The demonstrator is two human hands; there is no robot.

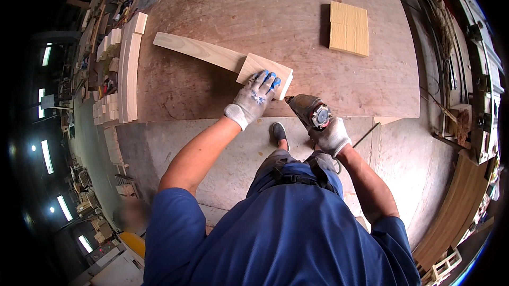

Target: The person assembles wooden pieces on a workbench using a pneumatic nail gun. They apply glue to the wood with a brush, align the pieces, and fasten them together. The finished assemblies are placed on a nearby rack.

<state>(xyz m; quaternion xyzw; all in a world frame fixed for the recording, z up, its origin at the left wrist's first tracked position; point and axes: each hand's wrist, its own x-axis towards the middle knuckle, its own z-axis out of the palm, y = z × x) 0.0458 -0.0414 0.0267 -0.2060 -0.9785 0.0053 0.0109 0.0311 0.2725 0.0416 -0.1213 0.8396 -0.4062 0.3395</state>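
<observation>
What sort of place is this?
Most likely a woodworking shop: the gloved right hand holds a power tool, the gloved left hand rests on a pale wooden block, and cut timber lies along the broad worktable's left edge.

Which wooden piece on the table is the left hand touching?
The short pale block, under the left hand; the long narrow board and the yellower block lie untouched.
</observation>
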